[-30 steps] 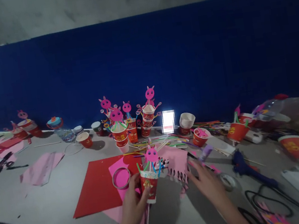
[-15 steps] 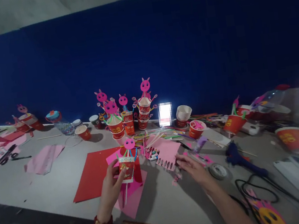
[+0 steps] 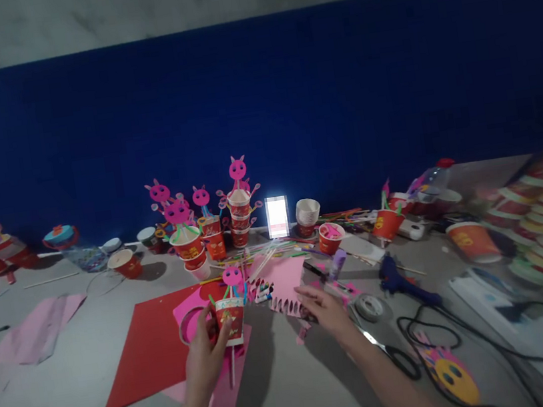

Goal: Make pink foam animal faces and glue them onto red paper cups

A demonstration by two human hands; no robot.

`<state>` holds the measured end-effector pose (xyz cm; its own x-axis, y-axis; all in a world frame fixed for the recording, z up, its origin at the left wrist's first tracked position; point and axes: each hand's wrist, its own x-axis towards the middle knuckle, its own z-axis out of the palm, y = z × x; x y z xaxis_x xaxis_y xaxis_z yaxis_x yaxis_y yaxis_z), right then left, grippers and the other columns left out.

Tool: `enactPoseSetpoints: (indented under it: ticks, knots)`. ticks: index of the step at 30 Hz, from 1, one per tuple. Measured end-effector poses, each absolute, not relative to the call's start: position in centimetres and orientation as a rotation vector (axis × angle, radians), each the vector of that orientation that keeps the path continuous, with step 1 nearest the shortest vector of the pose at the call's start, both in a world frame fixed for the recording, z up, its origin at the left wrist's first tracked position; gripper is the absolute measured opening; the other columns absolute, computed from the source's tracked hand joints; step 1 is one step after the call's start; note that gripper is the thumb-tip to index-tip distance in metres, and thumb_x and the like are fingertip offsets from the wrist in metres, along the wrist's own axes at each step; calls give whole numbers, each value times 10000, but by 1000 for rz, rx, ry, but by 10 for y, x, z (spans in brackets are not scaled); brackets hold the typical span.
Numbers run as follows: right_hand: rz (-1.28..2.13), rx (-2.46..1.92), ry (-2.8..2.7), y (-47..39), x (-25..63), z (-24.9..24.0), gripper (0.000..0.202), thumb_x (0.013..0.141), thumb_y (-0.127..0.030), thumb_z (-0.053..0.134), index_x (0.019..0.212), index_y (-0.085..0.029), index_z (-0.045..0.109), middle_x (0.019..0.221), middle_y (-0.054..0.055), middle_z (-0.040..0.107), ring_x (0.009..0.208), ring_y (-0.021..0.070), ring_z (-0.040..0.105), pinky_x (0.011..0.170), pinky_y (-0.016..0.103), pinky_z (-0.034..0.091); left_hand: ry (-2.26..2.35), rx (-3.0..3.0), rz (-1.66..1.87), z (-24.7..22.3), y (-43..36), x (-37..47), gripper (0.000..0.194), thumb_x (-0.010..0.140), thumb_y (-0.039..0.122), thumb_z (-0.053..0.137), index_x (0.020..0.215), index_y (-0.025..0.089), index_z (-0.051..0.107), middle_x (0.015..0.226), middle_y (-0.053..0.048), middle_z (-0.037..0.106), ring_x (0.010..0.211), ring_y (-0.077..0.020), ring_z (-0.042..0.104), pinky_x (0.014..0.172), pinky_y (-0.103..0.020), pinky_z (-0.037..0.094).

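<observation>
My left hand (image 3: 205, 347) grips a red cup (image 3: 231, 320) topped by a pink paper face (image 3: 232, 275), a stick (image 3: 233, 370) projecting below, while my right hand (image 3: 323, 310) is at the edge of a notched pink sheet (image 3: 286, 279), near the tape (image 3: 367, 315) and scissors (image 3: 383, 347).

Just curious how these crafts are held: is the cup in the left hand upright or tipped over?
Upright: the red cup has its rim uppermost, the pink paper face above it and a pale stick below its base.
</observation>
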<state>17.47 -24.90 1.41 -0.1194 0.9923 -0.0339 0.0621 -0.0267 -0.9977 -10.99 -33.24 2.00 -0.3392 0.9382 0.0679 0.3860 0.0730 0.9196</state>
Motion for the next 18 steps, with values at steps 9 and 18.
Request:
enactPoseSetpoints:
  ticks: [9, 18]
  knots:
    - [820, -1193, -1582, -264, 184, 53, 235, 839, -376, 642, 960, -240, 790, 1056, 80, 761, 924, 242, 684, 830, 342, 527, 1795, 1314, 1177, 8, -325, -111, 710, 839, 604, 579, 1392, 203, 385, 1190, -149, 692, 1048, -319, 699, 838, -425, 569]
    - [526, -1090, -1560, -285, 207, 89, 228, 905, -330, 591, 953, -223, 786, 983, 104, 768, 953, 258, 698, 862, 365, 550, 1876, 1386, 1173, 8, -325, -106, 664, 867, 599, 529, 1385, 209, 385, 1145, -146, 697, 1019, -330, 701, 798, -436, 574]
